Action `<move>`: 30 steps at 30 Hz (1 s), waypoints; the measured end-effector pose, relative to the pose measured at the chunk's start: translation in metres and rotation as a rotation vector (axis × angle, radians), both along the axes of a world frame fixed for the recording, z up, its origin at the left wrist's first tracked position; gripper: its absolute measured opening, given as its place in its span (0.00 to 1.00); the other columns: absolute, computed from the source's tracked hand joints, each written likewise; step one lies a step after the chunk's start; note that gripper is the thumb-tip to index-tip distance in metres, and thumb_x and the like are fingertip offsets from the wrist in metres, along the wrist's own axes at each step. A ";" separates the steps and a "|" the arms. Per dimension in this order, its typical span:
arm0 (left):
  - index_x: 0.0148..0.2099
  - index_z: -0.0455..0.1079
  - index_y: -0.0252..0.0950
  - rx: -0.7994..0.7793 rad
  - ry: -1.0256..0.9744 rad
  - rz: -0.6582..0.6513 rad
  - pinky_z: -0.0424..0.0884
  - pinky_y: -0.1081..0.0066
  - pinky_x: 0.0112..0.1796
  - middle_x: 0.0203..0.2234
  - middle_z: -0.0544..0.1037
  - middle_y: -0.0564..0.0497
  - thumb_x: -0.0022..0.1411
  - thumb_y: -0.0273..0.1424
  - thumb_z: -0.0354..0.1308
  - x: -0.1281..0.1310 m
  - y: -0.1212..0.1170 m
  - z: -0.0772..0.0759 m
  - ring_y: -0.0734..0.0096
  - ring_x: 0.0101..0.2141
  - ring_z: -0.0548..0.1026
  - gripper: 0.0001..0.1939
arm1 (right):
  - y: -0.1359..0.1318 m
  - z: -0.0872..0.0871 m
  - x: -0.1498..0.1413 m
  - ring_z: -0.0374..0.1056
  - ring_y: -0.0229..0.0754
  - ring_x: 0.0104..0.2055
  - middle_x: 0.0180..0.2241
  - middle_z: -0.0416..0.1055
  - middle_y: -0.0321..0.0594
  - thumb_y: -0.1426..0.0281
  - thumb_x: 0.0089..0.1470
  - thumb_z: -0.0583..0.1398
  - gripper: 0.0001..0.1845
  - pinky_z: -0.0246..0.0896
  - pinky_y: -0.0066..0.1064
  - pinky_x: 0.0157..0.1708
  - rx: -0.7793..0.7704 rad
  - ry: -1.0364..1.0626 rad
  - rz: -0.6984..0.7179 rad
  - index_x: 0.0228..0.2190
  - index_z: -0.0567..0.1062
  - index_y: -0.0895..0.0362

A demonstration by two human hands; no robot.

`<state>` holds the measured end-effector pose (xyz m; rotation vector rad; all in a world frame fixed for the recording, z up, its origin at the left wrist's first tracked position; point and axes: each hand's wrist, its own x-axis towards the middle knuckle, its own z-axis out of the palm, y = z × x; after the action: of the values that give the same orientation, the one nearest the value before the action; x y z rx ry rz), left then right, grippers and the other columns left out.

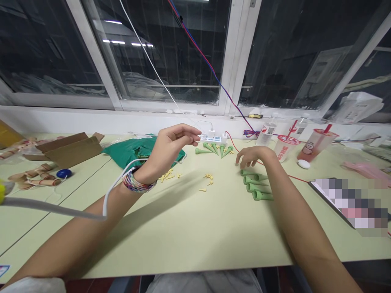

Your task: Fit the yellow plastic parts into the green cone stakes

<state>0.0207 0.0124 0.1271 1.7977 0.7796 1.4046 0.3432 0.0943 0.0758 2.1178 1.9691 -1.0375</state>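
Observation:
My left hand (pixel 175 146), with a beaded band at the wrist, is raised over the table beside a green plastic bag (pixel 131 150). Its fingers are loosely bent, the thumb a little apart from them, and nothing shows in it. Small yellow plastic pieces (pixel 209 176) lie scattered on the table below. My right hand (pixel 254 156) hangs with fingers curved down and apart, close to a row of hollow green cones (pixel 256 195); I see nothing in its grasp. My right wrist and forearm partly hide these cones. More green cones (pixel 218 149), with yellow pieces among them, lie fanned out farther back.
A white power strip (pixel 212 139) lies by the window wall. Drink cups (pixel 316 144) and a clear bottle (pixel 266 132) stand at the right, near a blurred tablet-like device (pixel 348 203). An open cardboard box (pixel 71 150) and wooden toys (pixel 39 177) are at the left. A white cable (pixel 61 207) crosses my left forearm.

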 end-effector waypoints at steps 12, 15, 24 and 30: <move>0.42 0.84 0.38 0.007 -0.027 -0.013 0.80 0.63 0.44 0.34 0.83 0.47 0.59 0.28 0.65 -0.007 0.005 0.002 0.61 0.39 0.81 0.10 | -0.003 -0.011 -0.033 0.79 0.54 0.34 0.27 0.79 0.47 0.80 0.39 0.70 0.14 0.73 0.40 0.36 -0.068 -0.334 0.003 0.33 0.82 0.63; 0.43 0.84 0.38 0.021 -0.041 -0.044 0.80 0.63 0.44 0.34 0.83 0.48 0.61 0.28 0.62 -0.008 0.007 0.001 0.62 0.39 0.81 0.10 | -0.003 -0.010 -0.037 0.79 0.56 0.37 0.31 0.80 0.53 0.83 0.40 0.68 0.16 0.72 0.40 0.37 0.050 -0.363 0.011 0.36 0.81 0.66; 0.52 0.77 0.40 0.071 0.265 0.028 0.79 0.62 0.42 0.43 0.82 0.46 0.61 0.31 0.65 -0.010 0.016 -0.006 0.58 0.41 0.82 0.16 | -0.023 0.026 -0.061 0.78 0.44 0.39 0.41 0.81 0.45 0.69 0.53 0.68 0.15 0.74 0.32 0.37 0.326 0.453 0.372 0.44 0.80 0.57; 0.55 0.78 0.41 0.135 0.274 -0.095 0.80 0.64 0.43 0.48 0.83 0.45 0.62 0.35 0.68 -0.007 0.011 -0.004 0.58 0.42 0.84 0.19 | -0.040 0.036 -0.089 0.79 0.44 0.40 0.37 0.80 0.40 0.64 0.52 0.74 0.19 0.75 0.35 0.41 0.410 1.211 0.473 0.43 0.78 0.55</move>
<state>0.0135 0.0238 0.1227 2.1343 0.7397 1.1883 0.2538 0.0546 0.1117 0.9086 3.1269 -2.2177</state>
